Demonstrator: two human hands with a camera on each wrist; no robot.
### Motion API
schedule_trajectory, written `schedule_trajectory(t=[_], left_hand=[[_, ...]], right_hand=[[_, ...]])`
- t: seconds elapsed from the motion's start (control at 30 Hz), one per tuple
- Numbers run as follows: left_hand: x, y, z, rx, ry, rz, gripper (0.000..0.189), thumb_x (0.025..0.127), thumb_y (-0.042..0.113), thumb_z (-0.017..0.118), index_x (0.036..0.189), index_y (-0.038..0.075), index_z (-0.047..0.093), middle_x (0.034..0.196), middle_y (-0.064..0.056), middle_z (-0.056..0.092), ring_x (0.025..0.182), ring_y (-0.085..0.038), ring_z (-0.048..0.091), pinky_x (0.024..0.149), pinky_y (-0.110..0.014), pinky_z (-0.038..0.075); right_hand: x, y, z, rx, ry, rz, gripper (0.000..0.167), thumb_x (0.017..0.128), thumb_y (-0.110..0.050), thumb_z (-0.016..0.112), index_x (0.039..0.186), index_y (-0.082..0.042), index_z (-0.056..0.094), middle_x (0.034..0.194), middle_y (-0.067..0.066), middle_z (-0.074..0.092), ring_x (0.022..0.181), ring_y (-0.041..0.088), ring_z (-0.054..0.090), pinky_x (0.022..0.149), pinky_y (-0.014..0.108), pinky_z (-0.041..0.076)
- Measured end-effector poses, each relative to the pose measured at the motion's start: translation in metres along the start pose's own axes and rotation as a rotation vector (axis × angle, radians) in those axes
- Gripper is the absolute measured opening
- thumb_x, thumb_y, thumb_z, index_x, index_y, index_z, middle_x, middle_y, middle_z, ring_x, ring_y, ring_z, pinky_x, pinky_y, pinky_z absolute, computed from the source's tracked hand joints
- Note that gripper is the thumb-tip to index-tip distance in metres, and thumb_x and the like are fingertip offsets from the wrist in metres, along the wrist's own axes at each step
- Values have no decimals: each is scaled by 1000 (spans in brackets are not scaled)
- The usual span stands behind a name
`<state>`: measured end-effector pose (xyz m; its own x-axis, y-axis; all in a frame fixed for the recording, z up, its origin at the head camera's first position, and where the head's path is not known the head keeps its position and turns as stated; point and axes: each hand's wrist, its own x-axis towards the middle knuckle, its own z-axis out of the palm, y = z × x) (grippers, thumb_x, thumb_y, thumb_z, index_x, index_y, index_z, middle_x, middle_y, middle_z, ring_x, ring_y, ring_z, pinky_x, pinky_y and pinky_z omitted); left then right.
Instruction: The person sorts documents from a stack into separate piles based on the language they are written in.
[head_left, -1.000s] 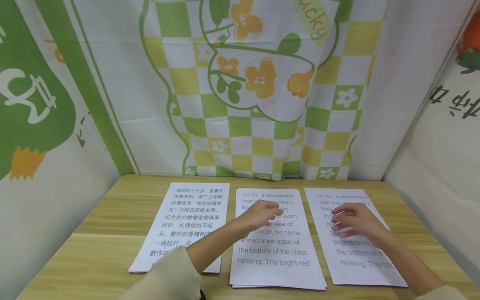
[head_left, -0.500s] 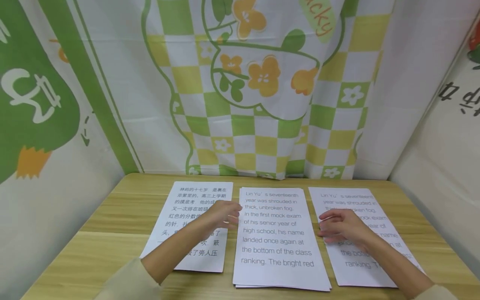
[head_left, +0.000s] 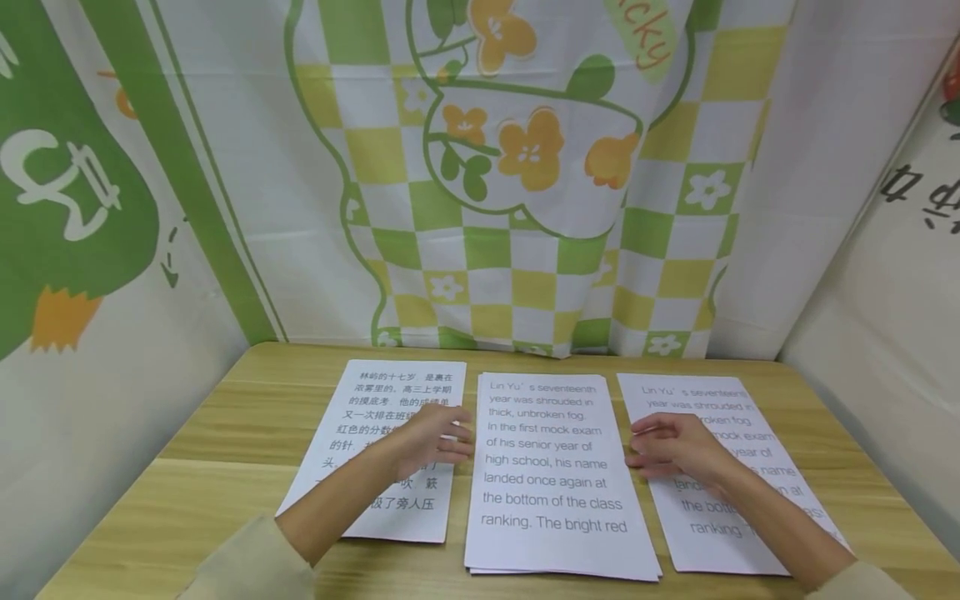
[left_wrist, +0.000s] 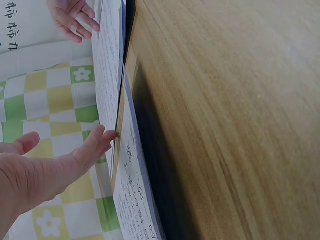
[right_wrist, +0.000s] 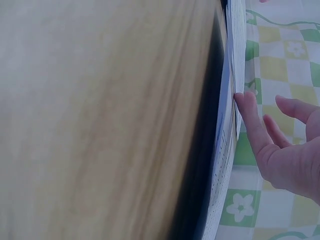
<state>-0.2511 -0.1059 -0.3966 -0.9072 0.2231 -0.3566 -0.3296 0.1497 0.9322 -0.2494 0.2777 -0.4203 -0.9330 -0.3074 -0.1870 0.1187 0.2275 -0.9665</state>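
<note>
Three stacks of printed paper lie side by side on the wooden table. My left hand [head_left: 431, 437] hovers at the right edge of the left stack [head_left: 360, 517], which bears Chinese text, its fingers pointing toward the middle stack [head_left: 551, 550] of English text. My right hand [head_left: 678, 450] is above the left edge of the right stack [head_left: 720, 554], also English, with its fingers loosely bent toward the middle stack. Both hands hold nothing. In the left wrist view the left fingers [left_wrist: 92, 147] are relaxed; in the right wrist view the right fingers [right_wrist: 255, 125] reach down beside the paper edge.
The wooden table [head_left: 202, 450] ends at a patterned checked curtain [head_left: 525, 283]. White cloth walls stand at both sides, the left one with a green print [head_left: 75, 167]. The middle stack's sheets are slightly uneven at the front edge.
My left hand has moved left from over the middle stack to the left stack's right edge. My right hand has shifted slightly left. The middle stack's text is uncovered.
</note>
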Motion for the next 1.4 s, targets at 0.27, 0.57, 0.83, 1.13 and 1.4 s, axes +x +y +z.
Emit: schedule_trajectory(t=[0.27, 0.57, 0.83, 1.13, 1.4], left_hand=[[1, 0, 0, 10, -6, 3, 50, 107, 21, 46, 143, -13, 46, 136, -36, 55, 118, -45, 65, 97, -46, 60], [0, 1, 2, -11, -12, 22, 50, 106, 19, 47, 144, -14, 45, 136, -37, 55, 118, -47, 65, 97, -47, 60], [-1, 3, 2, -48, -5, 20, 48, 105, 17, 47, 142, -13, 48, 137, -37, 55, 119, -47, 64, 97, -48, 60], [-1, 3, 2, -67, -11, 53, 51, 104, 18, 47, 144, -14, 45, 139, -39, 52, 126, -48, 59, 102, -52, 57], [3, 1, 6, -43, 4, 61, 52, 103, 20, 51, 142, -13, 48, 134, -36, 59, 122, -44, 62, 101, -49, 57]], right_hand=[[1, -2, 3, -6, 6, -5, 49, 99, -8, 68, 135, 19, 47, 111, 18, 72, 101, 33, 75, 85, 43, 65], [-1, -5, 7, -9, 19, -31, 50, 99, -8, 69, 134, 21, 47, 113, 19, 70, 101, 34, 75, 85, 44, 65], [-3, -6, 10, -13, 54, -49, 45, 98, -4, 67, 131, 21, 50, 115, 22, 69, 101, 35, 75, 84, 43, 65], [-1, -8, 12, 6, 48, -67, 57, 97, -5, 68, 141, 21, 42, 126, 31, 63, 102, 29, 74, 87, 42, 64], [1, -7, 16, 18, 64, -22, 62, 99, -6, 66, 148, 18, 36, 121, 26, 69, 99, 22, 72, 85, 33, 64]])
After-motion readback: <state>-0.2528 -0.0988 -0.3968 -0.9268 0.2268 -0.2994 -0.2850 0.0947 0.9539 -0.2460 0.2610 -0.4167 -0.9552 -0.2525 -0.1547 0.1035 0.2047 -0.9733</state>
